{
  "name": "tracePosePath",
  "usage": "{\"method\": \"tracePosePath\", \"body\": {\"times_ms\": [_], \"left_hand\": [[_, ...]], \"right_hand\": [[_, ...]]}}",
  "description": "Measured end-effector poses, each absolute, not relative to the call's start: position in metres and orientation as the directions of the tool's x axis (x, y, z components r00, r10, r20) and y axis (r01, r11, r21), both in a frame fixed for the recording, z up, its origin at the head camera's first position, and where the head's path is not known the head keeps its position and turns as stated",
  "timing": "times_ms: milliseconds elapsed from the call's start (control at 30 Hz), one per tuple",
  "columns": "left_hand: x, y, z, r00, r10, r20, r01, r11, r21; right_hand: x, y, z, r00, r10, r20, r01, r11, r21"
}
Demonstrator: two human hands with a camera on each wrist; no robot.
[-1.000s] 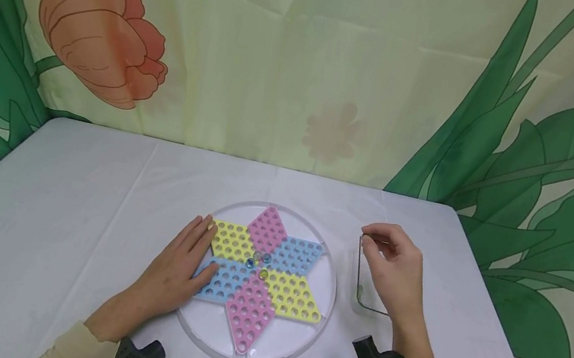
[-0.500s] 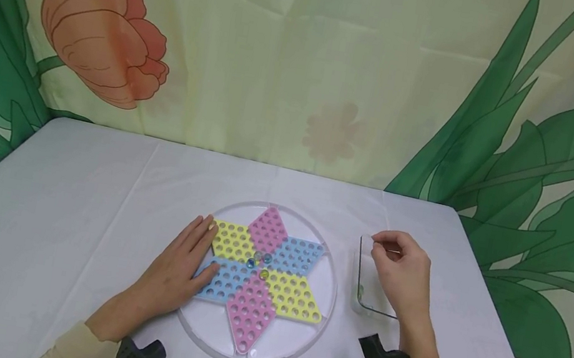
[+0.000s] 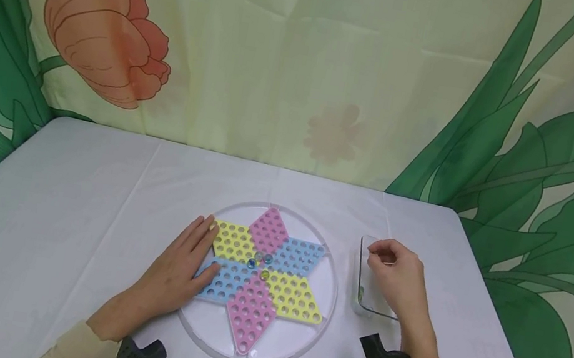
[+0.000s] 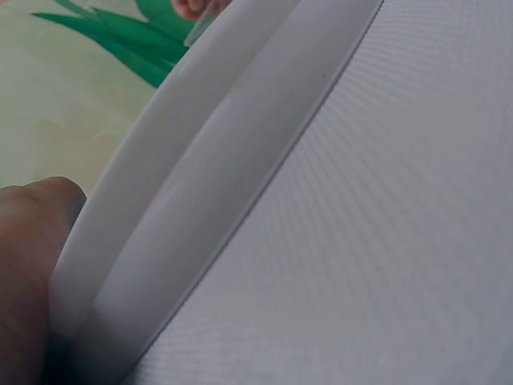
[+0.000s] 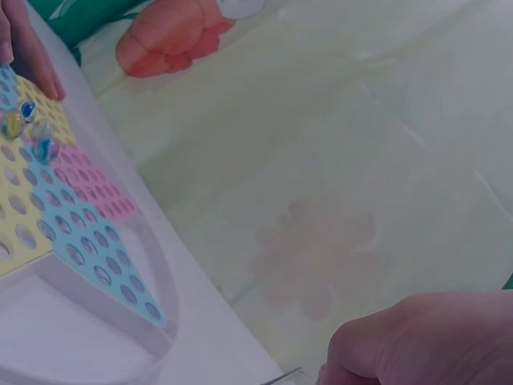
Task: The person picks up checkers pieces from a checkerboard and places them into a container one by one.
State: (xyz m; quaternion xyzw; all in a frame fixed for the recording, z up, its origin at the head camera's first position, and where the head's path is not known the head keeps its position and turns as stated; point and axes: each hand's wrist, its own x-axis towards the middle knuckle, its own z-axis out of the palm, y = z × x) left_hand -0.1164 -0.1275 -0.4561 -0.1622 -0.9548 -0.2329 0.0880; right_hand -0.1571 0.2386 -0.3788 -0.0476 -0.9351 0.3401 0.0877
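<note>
A round white Chinese checkers board (image 3: 183,321) carries a star of pink, yellow and blue points full of holes. Several glass marbles sit at its centre, a blue marble (image 3: 251,263) and a yellow marble (image 3: 264,274) among them. My left hand (image 3: 174,271) rests on the board's left side, fingers straight. To the right, my right hand (image 3: 399,281) is over a clear box (image 3: 360,273), thumb and forefinger brought together and the other fingers curled. I cannot tell whether a marble is between the fingertips. Greenish marbles (image 3: 361,293) show inside the box, partly hidden by the hand.
A white cloth (image 3: 58,217) covers the table, its far edge meeting a printed curtain (image 3: 259,73). A black wrist camera (image 3: 384,357) juts from the right wrist, and another black camera (image 3: 141,355) from the left.
My right hand has shifted slightly right and its fingertips have come lower over the box, uncovering more of the far rim. The left hand, board and centre marbles hold their places.
</note>
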Motion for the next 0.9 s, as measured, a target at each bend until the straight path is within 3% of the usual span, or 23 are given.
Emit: {"method": "tracePosePath", "body": {"times_ms": [300,900], "left_hand": [[-0.116,-0.128,-0.456,-0.933,0.268,0.239,0.348,0.838,0.421],[-0.116,-0.128,-0.456,-0.933,0.27,0.239,0.349,0.843,0.41]], "right_hand": [[-0.161,0.242,-0.385,-0.994,0.098,0.044,0.052,0.794,-0.606],[-0.163,0.242,-0.394,-1.0,0.003,-0.017,0.012,0.826,-0.564]]}}
